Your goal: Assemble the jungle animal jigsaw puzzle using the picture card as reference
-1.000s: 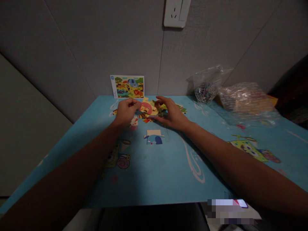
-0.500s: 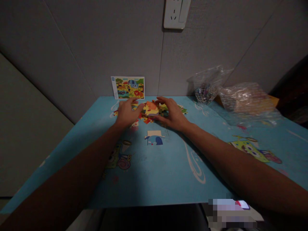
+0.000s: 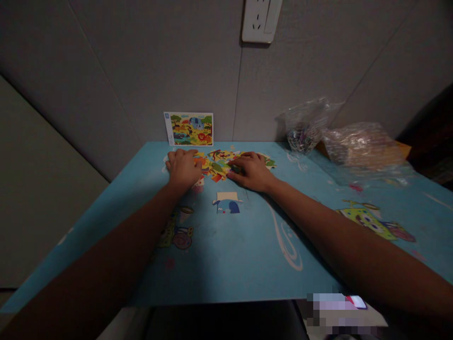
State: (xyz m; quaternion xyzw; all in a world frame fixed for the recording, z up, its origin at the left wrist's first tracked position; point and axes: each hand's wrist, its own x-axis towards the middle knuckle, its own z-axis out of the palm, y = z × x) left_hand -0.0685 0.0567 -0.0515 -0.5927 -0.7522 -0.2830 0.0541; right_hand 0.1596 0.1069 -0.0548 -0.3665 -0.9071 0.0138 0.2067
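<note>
Centrally, a heap of puzzle pieces (image 3: 218, 166) lies between the two hands, toward the far edge of the blue surface (image 3: 226, 264). The left hand (image 3: 186, 167) rests palm down at the heap's left end, its fingers loosely spread and the thumb apart from them, with nothing seen in its grip. The right hand (image 3: 252, 172) arches over the heap's right part, thumb and fingers parted around some pieces without visibly pinching any; green ones show just beyond its knuckles. Nearer the person, a blue-and-beige elephant section (image 3: 232, 207) lies flat, apart from both hands and below the gap between them. Behind the left hand, a picture card (image 3: 193, 129) leans upright against the wall (image 3: 141, 71).
</note>
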